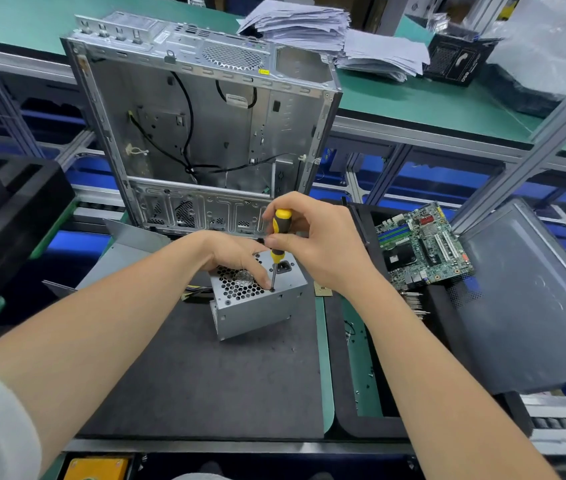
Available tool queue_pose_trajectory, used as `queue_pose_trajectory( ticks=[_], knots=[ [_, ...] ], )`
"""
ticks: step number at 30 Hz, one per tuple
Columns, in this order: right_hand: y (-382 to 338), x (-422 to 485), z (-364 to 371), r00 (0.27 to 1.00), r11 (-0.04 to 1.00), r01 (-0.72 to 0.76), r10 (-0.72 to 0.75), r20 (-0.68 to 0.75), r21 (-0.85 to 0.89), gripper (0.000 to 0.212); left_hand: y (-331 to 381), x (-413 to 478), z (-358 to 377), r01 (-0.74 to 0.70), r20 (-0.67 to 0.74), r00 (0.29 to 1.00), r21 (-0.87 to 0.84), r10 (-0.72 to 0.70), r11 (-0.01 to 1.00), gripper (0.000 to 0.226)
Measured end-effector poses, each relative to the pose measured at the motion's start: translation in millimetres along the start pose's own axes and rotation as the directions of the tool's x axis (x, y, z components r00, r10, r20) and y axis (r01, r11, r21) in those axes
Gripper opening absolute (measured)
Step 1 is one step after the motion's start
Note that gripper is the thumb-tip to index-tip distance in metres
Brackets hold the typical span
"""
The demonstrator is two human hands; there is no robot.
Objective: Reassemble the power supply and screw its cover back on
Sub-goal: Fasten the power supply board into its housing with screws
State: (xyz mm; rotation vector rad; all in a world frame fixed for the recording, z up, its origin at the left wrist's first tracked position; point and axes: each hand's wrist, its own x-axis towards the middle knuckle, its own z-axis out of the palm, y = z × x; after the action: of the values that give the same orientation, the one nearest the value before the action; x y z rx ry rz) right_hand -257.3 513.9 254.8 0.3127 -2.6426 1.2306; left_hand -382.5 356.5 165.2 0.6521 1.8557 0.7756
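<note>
Head camera, at a green-topped workbench: a stripped, silver computer case (202,133) stands upright at the back of the bench, its side open, with black cables looping across the bare interior. To the right a dark grey side panel (530,306) lies tilted, and stacks of paper (309,26) sit on the bench behind. A black work mat (205,368) covers the near bench. A green motherboard (423,244) rests to the right of the mat, near the panel.

The power supply (257,306) stands on the mat just in front of the case, turned at an angle to the mat's edges. It is a closed grey metal box. Its upturned face has a honeycomb vent with a fan visible behind it and a black mains socket beside the vent. Yellow and black wires trail out on its left side.

The person's left hand (233,258) lies on the vent face with fingers stretched out and pressing down, the forefinger tip just beside the tool's shaft. The right hand (316,244) is curled round the yellow-and-black handle of a screwdriver (278,237), pinching it between thumb and fingers. The screwdriver stands nearly upright, its tip set in a screw (272,290) at the near corner of the vent face.
</note>
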Motion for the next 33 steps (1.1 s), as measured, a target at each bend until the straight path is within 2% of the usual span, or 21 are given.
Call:
queue_pose_trajectory(
  ticks=[3, 6, 9, 12, 14, 16, 18, 22, 25, 28, 29, 31, 33],
  knots=[
    [2, -5, 6, 0.983, 0.996, -0.082, 0.078, -0.167, -0.017, 0.030, 0, 0, -1, 0.018, 0.015, 1.000, -0.022, -0.018, 1.000, 0.059],
    [2, -10, 14, 0.928, 0.978, -0.207, 0.199, -0.315, 0.007, 0.036, 1, 1, -2, 0.019, 0.011, 1.000, 0.007, -0.019, 1.000, 0.078],
    [-2, -10, 19, 0.911, 0.966, -0.258, 0.232, -0.340, -0.033, 0.040, 4, -1, -1, 0.035, 0.014, 0.999, 0.023, -0.035, 0.999, 0.078],
    [-5, -5, 14, 0.970, 0.973, -0.172, 0.139, -0.202, -0.152, 0.037, 3, -1, -1, 0.046, 0.002, 0.999, 0.008, -0.046, 0.999, 0.070],
    [-7, 0, 6, 1.000, 0.986, -0.027, 0.025, -0.012, -0.162, 0.025, 2, 0, 1, 0.043, -0.027, 0.999, 0.000, -0.043, 0.999, 0.072],
    [-6, 2, -1, 0.980, 0.992, 0.097, -0.081, 0.184, -0.078, 0.021, 2, 0, 1, 0.028, -0.045, 0.999, -0.007, -0.028, 1.000, 0.073],
    [-4, 3, -7, 0.934, 0.988, 0.152, -0.144, 0.327, 0.002, 0.026, 0, 1, 1, 0.018, -0.062, 0.998, -0.010, -0.018, 1.000, 0.078],
    [-3, 8, -14, 0.877, 0.991, 0.107, -0.129, 0.463, 0.075, 0.032, -3, -1, -1, 0.046, -0.094, 0.995, 0.015, -0.044, 0.999, 0.118],
    [-2, 7, -12, 0.927, 0.997, 0.075, -0.080, 0.366, 0.029, 0.027, 1, -2, 1, 0.030, -0.059, 0.998, 0.029, -0.028, 0.999, 0.118],
    [-1, 4, -7, 0.968, 0.999, 0.041, -0.038, 0.246, -0.008, 0.022, 2, -1, 1, 0.029, -0.032, 0.999, 0.027, -0.028, 0.999, 0.084],
    [-1, 3, -5, 0.978, 1.000, 0.025, -0.021, 0.206, -0.017, 0.020, 2, -1, 1, 0.024, -0.028, 0.999, 0.029, -0.023, 0.999, 0.079],
    [-1, 0, -1, 0.995, 0.999, -0.021, 0.025, 0.096, -0.037, 0.018, 1, 1, 0, 0.026, -0.032, 0.999, 0.030, -0.025, 0.999, 0.087],
    [0, -4, 7, 0.996, 0.996, -0.079, 0.076, -0.051, -0.048, 0.019, 2, 1, 0, 0.028, -0.024, 0.999, 0.022, -0.028, 0.999, 0.077]
  ],
)
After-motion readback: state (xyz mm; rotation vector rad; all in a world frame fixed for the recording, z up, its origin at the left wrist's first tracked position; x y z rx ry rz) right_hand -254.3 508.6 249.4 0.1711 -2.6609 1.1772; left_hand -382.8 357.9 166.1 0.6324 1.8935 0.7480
